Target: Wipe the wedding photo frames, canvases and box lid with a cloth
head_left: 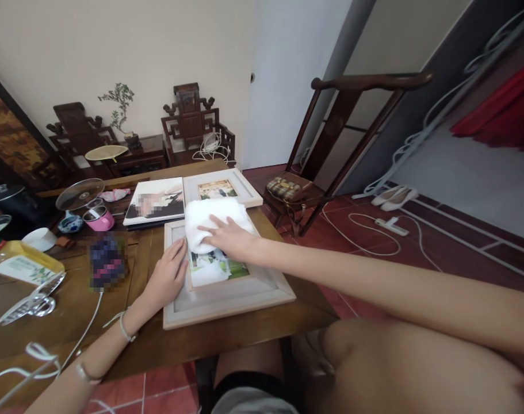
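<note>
A pale wooden picture frame (pixel 227 302) lies flat on the wooden table (pixel 115 322) in front of me. My right hand (pixel 229 236) lies flat, fingers stretched out, on a folded white cloth (pixel 214 221) that rests on the frame's glass. My left hand (pixel 169 276) presses open on the frame's left edge, fingers spread. A second framed picture (pixel 222 187) and an unframed photo print (pixel 156 200) lie just beyond.
On the table's left are a pink cup (pixel 98 218), a small fan (pixel 79 194), a yellow packet (pixel 22 261), white cables (pixel 37 356) and a blurred dark object (pixel 107 260). A dark wooden chair (pixel 331 138) with a bag (pixel 290 187) stands right of the table. Cables cross the red tile floor.
</note>
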### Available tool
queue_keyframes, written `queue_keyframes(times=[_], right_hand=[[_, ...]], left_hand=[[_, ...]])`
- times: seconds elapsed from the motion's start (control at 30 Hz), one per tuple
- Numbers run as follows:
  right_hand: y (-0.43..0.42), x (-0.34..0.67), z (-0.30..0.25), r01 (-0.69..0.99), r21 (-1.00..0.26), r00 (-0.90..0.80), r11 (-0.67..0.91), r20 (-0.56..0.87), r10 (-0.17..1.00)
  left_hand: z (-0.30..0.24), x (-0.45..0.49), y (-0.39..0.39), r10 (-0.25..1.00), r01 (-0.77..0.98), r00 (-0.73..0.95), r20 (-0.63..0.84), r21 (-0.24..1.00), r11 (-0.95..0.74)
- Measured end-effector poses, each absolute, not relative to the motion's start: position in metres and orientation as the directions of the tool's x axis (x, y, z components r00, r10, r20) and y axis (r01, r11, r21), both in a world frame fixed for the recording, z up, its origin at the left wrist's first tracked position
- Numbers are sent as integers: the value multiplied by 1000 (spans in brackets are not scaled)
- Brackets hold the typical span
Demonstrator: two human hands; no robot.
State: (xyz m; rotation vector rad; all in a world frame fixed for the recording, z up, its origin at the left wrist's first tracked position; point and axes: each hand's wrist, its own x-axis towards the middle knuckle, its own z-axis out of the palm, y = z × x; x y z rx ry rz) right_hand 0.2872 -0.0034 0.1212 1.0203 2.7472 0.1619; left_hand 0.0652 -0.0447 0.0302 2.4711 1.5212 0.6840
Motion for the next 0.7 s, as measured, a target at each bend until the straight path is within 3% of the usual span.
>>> queue_keyframes(times=[0.2, 0.57, 0.7], right_hand=[[-11, 285, 114, 646, 167, -724, 745, -177, 667], [-72, 297, 164, 544, -182, -795, 819, -425, 433], [-90, 300, 171, 531, -219, -802, 819, -442, 402]], left_hand=[[30, 63, -43, 879, 805, 386, 281, 362, -470], [37, 63, -48, 881, 814, 368, 298, 354, -460], [37, 65, -47, 885, 820, 373, 278, 348, -454]])
